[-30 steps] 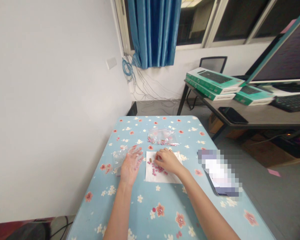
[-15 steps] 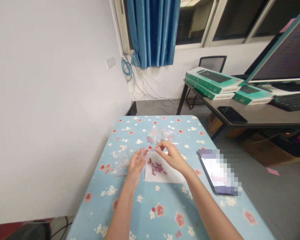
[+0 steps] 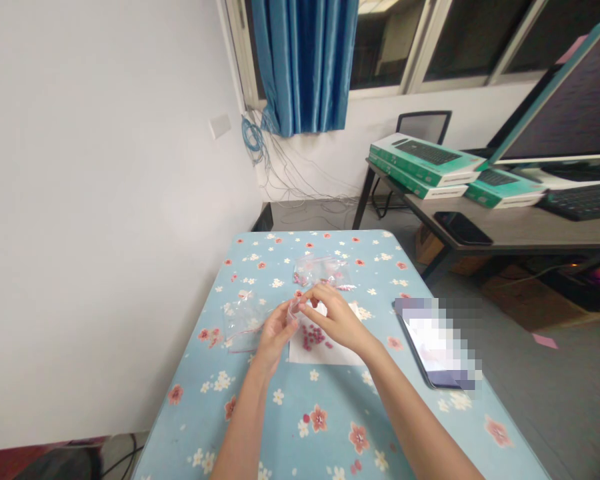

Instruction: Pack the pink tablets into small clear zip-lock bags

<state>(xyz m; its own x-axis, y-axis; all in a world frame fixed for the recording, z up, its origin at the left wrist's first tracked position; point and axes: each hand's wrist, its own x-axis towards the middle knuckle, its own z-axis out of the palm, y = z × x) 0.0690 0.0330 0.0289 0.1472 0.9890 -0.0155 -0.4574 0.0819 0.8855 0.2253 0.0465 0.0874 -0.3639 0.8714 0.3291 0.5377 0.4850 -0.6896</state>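
Observation:
My left hand (image 3: 274,328) and my right hand (image 3: 333,316) meet above the far edge of a white paper sheet (image 3: 325,352). Together they pinch a small clear plastic bag (image 3: 294,309) between their fingertips. A cluster of small pink pills (image 3: 314,337) lies on the sheet just below my right hand. A pile of empty clear bags (image 3: 240,321) sits left of my left hand. Another clear bag holding pink pills (image 3: 323,272) lies farther back on the blue floral table (image 3: 330,427).
A phone (image 3: 437,347) with a lit screen lies at the table's right edge. A desk (image 3: 505,230) to the right carries green keyboard boxes (image 3: 420,163), a dark phone and a monitor. A white wall runs along the left; a blue curtain (image 3: 303,63) and loose cables hang behind.
My left hand left the bag pile and came right holding a small bag. My right hand rose from the pills and joined it at the bag's mouth.

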